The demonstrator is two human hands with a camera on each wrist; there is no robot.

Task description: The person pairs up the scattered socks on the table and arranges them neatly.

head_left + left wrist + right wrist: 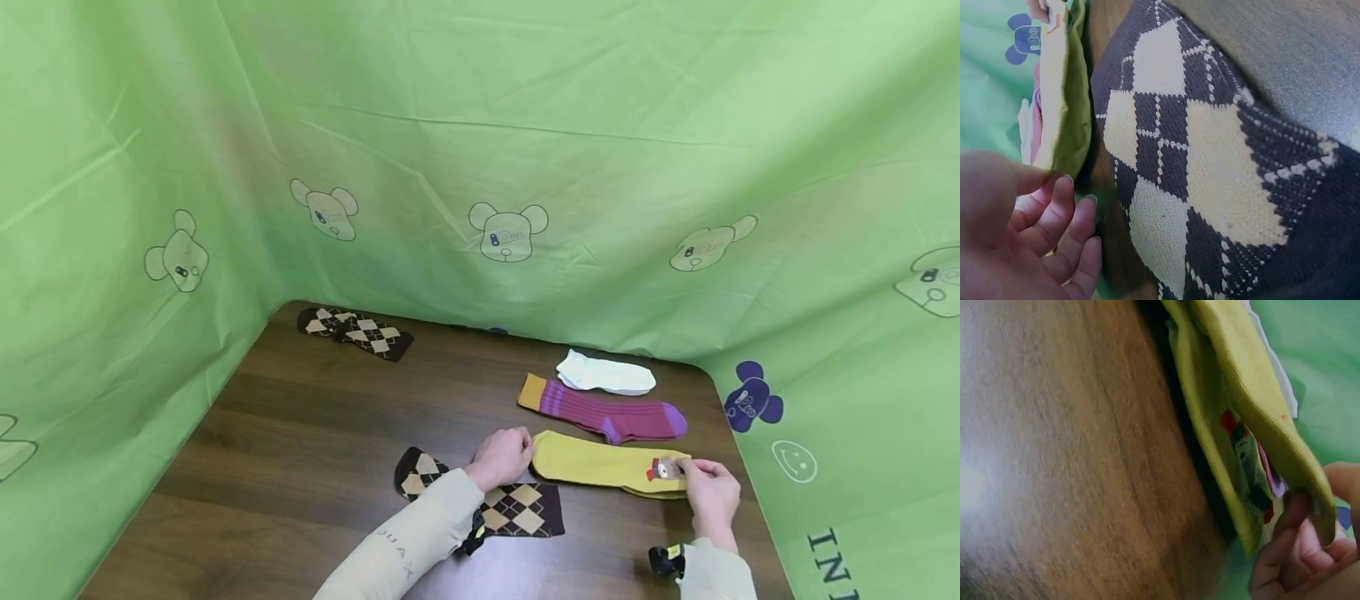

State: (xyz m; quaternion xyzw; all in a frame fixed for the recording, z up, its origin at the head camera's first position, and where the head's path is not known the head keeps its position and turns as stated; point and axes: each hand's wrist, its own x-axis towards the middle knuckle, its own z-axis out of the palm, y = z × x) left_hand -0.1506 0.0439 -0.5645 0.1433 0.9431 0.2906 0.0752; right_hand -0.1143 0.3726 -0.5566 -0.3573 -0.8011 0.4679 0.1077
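Note:
A pair of yellow socks (585, 460) with a small animal face in grey and red stretches between my two hands. At its left end, my left hand (504, 456) pinches the fabric between thumb and forefinger, the other fingers loosely bent in the left wrist view. My right hand (712, 493) pinches the right end beside the animal face. In the right wrist view, the yellow layers (1254, 381) stand apart, and the thumb and fingers hold one edge. Beneath my left wrist lies a brown and beige argyle sock (525, 508), partly hidden by the sleeve.
Behind the yellow pair lie a magenta sock (600, 412) with a mustard cuff and purple toe, then white ankle socks (607, 375). Another argyle sock (375, 336) rests at the table's far left corner. Green printed curtain (510, 167) surrounds the brown wooden table (300, 433).

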